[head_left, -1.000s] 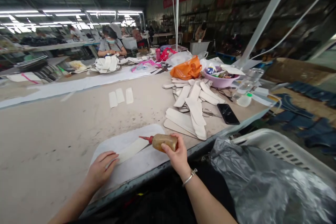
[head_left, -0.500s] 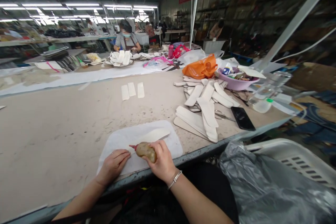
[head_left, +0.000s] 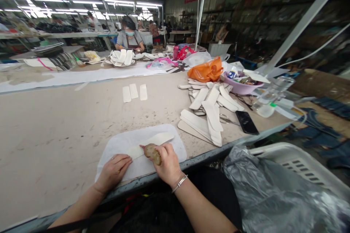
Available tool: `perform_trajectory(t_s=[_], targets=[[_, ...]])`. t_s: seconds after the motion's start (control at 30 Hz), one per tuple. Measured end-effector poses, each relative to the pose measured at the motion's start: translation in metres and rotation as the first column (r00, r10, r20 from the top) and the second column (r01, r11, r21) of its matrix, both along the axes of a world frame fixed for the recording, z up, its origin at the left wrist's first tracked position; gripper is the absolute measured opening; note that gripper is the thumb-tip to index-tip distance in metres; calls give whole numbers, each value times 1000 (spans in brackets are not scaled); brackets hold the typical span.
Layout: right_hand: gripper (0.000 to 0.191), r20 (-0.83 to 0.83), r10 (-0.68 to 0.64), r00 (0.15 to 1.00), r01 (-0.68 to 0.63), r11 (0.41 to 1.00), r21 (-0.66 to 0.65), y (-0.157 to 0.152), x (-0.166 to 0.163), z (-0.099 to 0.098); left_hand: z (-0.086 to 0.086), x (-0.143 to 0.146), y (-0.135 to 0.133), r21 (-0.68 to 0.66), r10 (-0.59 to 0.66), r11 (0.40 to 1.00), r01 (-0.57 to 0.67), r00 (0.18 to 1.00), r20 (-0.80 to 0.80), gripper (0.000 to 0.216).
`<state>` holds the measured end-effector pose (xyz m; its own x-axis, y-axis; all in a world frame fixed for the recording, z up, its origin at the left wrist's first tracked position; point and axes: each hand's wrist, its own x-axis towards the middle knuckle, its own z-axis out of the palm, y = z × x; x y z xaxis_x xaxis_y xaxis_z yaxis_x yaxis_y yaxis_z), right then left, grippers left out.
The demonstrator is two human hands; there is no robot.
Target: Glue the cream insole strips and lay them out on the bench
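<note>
My right hand [head_left: 167, 163] is closed around a brownish, translucent squeeze bottle [head_left: 153, 153] with a red nozzle. The bottle is tilted, its tip pointing left at the surface of a long white strip [head_left: 161, 138]. That strip lies slantwise on a white sheet [head_left: 175, 145] near the table's front edge. At the strip's lower left end, my left hand [head_left: 116, 169] has its fingers pressed together and holds it down; the hand covers that end. Three short white pieces [head_left: 133, 91] lie apart from the sheet, farther back.
Right of the sheet is a loose pile of white strips [head_left: 212, 107], with scissors [head_left: 226, 119] and a phone [head_left: 247, 122] beside it. Behind stand an orange bag [head_left: 205, 71] and a purple basin [head_left: 242, 87]. A grey plastic bag [head_left: 262, 189] fills the lower right. A co-worker [head_left: 129, 38] sits opposite.
The bottle's nozzle has moved right along the strip, away from my left hand, and the bottle is tipped more steeply. My left hand stays at the strip's end. The view has shifted slightly.
</note>
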<state>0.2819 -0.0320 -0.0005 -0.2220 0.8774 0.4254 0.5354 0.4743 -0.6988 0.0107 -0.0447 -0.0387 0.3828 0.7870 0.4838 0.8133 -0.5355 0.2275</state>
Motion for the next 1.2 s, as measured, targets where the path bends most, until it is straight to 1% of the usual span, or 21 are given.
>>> perform_trajectory(t_s=[0.2,0.43,0.57,0.67,0.7,0.77,0.83,0.9,1.0,1.07,1.2], targets=[[35,13,-184,983,184,983,0,6,34,3,0,-1,1,40,-18,999,18,1000,4,17],[29,37,-377,926,376,926,15,12,64,2,-4,-4,3,32,-8,999,8,1000,3,20],[29,81,-454,887,452,891,45,16,72,2,-4,-5,3,75,6,997,-5,1000,-4,21],[30,79,-468,880,461,882,96,15,73,2,-3,-4,4,74,-11,997,12,1000,-23,20],[30,52,-453,890,445,888,112,15,72,2,-3,-3,3,71,-14,997,16,999,-30,20],[31,-40,-374,927,375,917,137,11,65,4,-1,-1,2,71,-10,997,12,999,-35,18],[33,-137,-248,959,267,953,142,7,53,6,2,2,1,68,0,998,2,1000,-31,16],[34,-183,-133,974,156,980,121,2,37,8,4,3,-1,61,9,998,-7,1000,-26,15],[35,-184,-8,983,21,997,69,-4,11,8,6,4,-2,57,10,998,-9,1000,-15,16],[36,-166,48,985,-42,998,36,-7,-4,6,8,5,-3,51,5,999,-5,1000,-9,16],[40,-101,82,992,-83,997,-5,-7,-20,0,10,7,-2,55,-9,998,9,1000,3,15]])
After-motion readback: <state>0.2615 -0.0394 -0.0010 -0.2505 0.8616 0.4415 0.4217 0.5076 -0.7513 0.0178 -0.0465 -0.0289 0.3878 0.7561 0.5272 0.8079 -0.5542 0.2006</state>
